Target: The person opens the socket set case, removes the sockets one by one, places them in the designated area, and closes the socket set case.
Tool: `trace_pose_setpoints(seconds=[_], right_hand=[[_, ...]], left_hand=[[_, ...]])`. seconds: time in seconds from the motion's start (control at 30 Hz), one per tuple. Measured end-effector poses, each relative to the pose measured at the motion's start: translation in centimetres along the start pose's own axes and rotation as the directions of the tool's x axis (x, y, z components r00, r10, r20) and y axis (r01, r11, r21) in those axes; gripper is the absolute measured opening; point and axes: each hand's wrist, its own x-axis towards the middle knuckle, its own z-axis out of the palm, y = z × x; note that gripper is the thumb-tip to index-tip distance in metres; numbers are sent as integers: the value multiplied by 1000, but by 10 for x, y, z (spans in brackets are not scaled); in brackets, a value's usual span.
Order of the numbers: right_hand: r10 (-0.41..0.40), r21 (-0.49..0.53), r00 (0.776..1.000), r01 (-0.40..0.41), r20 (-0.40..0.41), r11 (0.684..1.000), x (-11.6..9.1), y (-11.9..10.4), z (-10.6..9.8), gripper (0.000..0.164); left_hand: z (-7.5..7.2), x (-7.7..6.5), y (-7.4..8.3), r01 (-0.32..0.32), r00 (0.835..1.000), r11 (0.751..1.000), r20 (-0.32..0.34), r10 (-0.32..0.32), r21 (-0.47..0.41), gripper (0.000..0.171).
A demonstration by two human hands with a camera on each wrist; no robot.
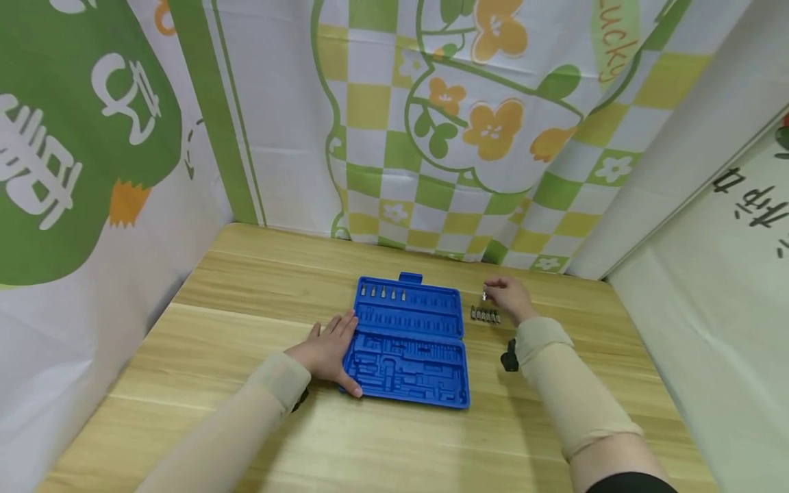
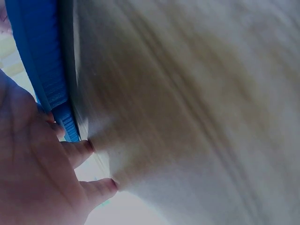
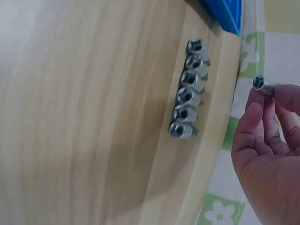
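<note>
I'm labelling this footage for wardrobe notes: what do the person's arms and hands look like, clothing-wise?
The left hand and right hand are gloveless. The left sleeve and right sleeve are plain beige with paler, wide cuffs. A small black piece shows by the right cuff, another by the left. Black cloth shows farther up the right arm.

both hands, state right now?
Left hand: open, touching the left edge of the blue case.
Right hand: closed, pinching a small metal bit.
</note>
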Motion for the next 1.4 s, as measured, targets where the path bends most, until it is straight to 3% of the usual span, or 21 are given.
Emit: trace_pose_setpoints(seconds=[0.23,0.67,0.9,1.4], right_hand=[[25,-14,1000,-25,7,1000,-6,10,-9,36],[36,-204,999,-37,-9,978,-13,30,-23,31],[94,-124,996,-93,5,988,-16,36,-26,28],[105,-200,994,-98,25,975,-11,39,-23,25]], left_hand=[[2,0,-1,-4,1000,1000,-4,5,2,145],[3,1,-3,-1,1000,1000,-5,1,-6,145],[2,1,-3,0,1000,1000,-1,0,-8,145],[2,3,-3,2,1000,1000,1,-2,-2,146]])
